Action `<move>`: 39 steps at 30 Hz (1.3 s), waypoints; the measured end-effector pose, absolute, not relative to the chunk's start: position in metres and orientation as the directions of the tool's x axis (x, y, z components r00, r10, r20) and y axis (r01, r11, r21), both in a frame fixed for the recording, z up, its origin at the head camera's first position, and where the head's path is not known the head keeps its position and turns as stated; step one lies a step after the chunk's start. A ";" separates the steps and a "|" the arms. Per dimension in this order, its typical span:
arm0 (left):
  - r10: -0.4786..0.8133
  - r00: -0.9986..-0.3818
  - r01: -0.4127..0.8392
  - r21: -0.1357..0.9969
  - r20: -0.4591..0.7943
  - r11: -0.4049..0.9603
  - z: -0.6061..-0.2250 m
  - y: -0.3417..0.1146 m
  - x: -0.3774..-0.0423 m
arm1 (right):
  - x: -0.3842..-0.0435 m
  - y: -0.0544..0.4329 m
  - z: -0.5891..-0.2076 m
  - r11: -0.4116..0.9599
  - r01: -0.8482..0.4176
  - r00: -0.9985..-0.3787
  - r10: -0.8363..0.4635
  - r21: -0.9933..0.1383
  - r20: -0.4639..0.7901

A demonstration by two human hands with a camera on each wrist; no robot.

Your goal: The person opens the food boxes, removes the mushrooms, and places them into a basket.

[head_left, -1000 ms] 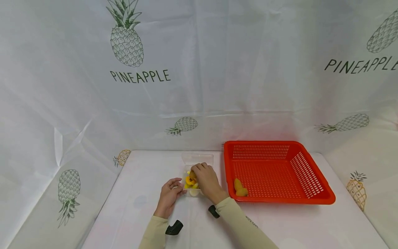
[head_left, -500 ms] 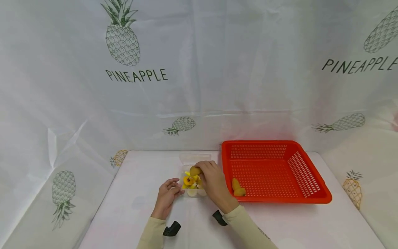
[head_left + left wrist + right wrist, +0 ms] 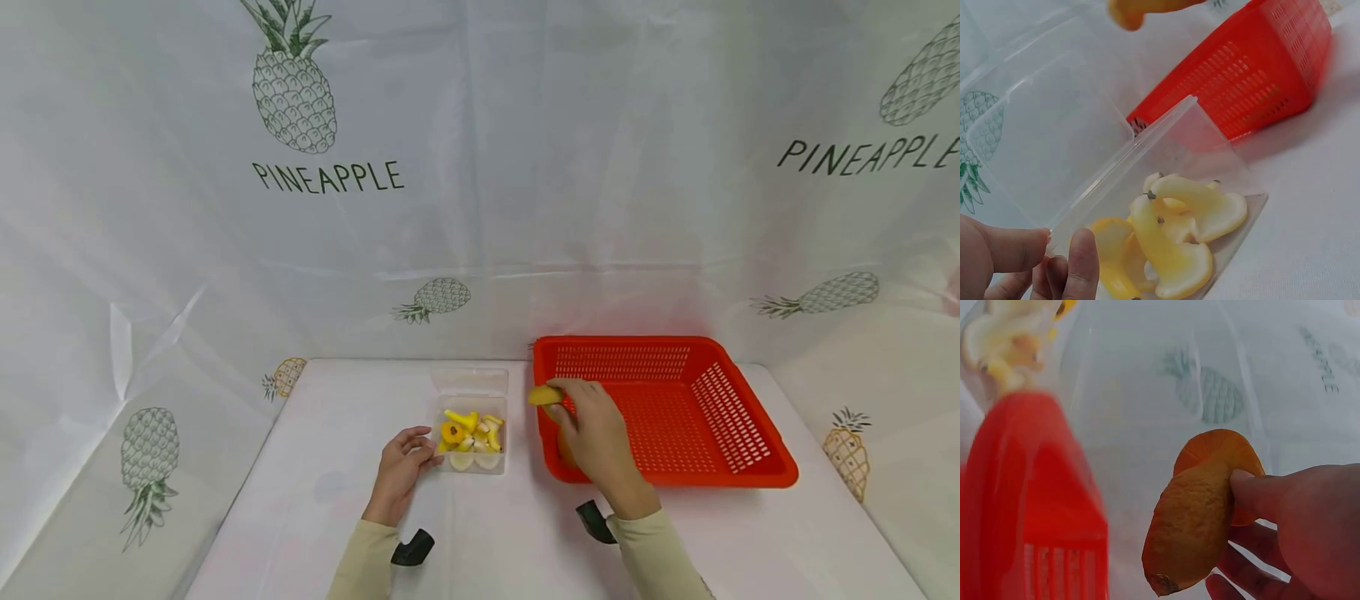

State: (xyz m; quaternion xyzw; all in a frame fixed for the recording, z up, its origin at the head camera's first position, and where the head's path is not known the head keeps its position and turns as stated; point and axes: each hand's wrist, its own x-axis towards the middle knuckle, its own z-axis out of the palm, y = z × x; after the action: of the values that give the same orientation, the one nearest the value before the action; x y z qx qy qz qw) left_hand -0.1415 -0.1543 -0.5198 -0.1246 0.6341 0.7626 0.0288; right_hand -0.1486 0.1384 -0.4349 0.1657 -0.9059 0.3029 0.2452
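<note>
1. White cloth printed with pineapples and the word PINEAPPLE forms the backdrop (image 3: 525, 208), and we see a pale table (image 3: 360, 400) in front of it.
2. On the table's right side we find a red basket (image 3: 645, 480) with slotted walls; a yellowish-brown piece (image 3: 565, 450) lies inside near its left wall, partly covered by the right hand (image 3: 600, 429).
3. That right hand pinches a mushroom-shaped piece (image 3: 546, 395) between thumb and fingers. We see it raised by the basket's left rim, on the side towards the box; from the right wrist we make out its rounded cap and a stem with a dark end.
4. Left of the basket, and apart from it, we have a clear box (image 3: 491, 404) with its lid (image 3: 470, 382) folded back on the far side.
5. Inside the box we see a jumble of yellow and pale pieces (image 3: 472, 433), one of them an orange ring (image 3: 452, 432).
6. Our left hand (image 3: 401, 467) has its fingers relaxed, their tips at the box's left side.
7. We note beige sleeves (image 3: 360, 562) on both arms and a black device (image 3: 414, 547) beside each wrist.
</note>
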 end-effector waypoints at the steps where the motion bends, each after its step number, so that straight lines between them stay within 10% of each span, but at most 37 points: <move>1: -0.114 -0.967 -0.203 0.960 -0.228 -0.191 -0.519 -0.154 -0.142 | -0.149 0.145 -0.435 0.766 -0.435 -0.831 -0.139 -0.473 0.538; 19: -0.120 -0.965 -0.207 0.957 -0.234 -0.201 -0.519 -0.155 -0.144 | -0.153 0.196 -0.447 0.809 -0.287 -0.903 -0.051 -0.512 0.426; 39: -0.126 -0.960 -0.222 0.956 -0.248 -0.194 -0.520 -0.153 -0.142 | -0.144 0.165 -0.454 0.767 -0.391 -0.885 -0.161 -0.509 0.438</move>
State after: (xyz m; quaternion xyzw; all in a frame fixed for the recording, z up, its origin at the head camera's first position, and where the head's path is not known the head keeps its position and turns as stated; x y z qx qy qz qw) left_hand -0.1425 -0.1535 -0.5197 -0.1372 0.6339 0.7605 0.0313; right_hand -0.1439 0.1647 -0.4543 0.1500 -0.9209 0.3069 0.1877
